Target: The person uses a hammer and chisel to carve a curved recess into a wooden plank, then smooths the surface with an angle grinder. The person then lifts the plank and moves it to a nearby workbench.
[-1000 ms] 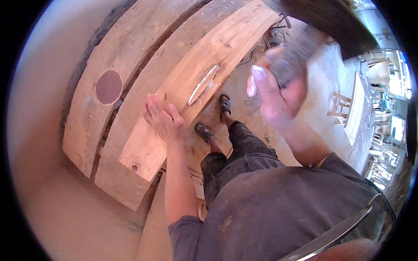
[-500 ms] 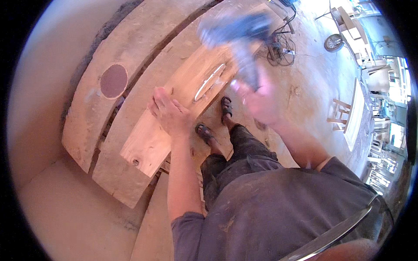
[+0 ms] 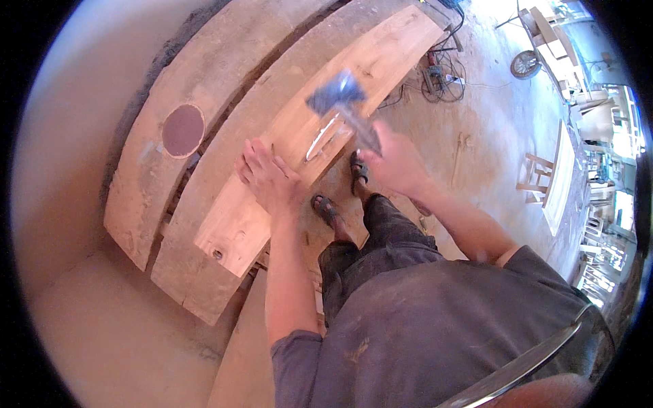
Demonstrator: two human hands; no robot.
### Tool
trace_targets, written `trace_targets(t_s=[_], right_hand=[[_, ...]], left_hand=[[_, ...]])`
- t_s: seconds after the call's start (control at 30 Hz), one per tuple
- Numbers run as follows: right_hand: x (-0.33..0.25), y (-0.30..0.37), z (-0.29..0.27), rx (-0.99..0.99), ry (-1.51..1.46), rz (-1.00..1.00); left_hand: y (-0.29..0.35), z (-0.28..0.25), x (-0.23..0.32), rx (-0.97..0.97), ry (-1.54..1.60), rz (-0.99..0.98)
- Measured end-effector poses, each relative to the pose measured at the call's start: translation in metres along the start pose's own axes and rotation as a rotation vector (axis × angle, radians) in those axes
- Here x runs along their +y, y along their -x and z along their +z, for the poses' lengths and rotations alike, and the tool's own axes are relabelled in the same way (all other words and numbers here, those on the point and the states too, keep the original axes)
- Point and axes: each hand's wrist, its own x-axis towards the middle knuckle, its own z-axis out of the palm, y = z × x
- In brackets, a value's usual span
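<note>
Where the wooden board (image 3: pixel 292 129) lies on the table (image 3: pixel 218 160), its long axis runs diagonally, lower left to upper right, one long edge close along the table's floor-side edge. Left hand (image 3: pixel 269 180): laid on the board, fingers slightly apart. Right hand (image 3: pixel 394 156): grip closed around the handle of a blurred hammer-like tool (image 3: pixel 340 96), head pointing upper left, over the board near a white streak (image 3: pixel 317 140); contact unclear. Floor (image 3: pixel 462 156) spreads wide at right.
</note>
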Motion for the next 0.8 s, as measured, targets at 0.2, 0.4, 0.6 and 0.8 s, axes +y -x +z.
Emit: trace_targets(t_s=[0.2,0.4,0.6,0.8], right_hand=[[-0.004,0.015,0.008,0.255,-0.434,-0.218],[0.040,-0.001,0.053,-0.303,0.180,-0.146],[0.048,0.011,0.011,-0.009,-0.023,0.060],[0.036,-0.005,-0.032,0.414,-0.401,-0.006]], left_hand=[[0.002,0.002,-0.001,0.024,0.068,0.001],[-0.002,-0.002,-0.004,-0.056,0.053,-0.015],[0.000,0.000,0.008,-0.095,-0.155,0.053],[-0.006,0.001,0.014,-0.191,-0.169,-0.047]])
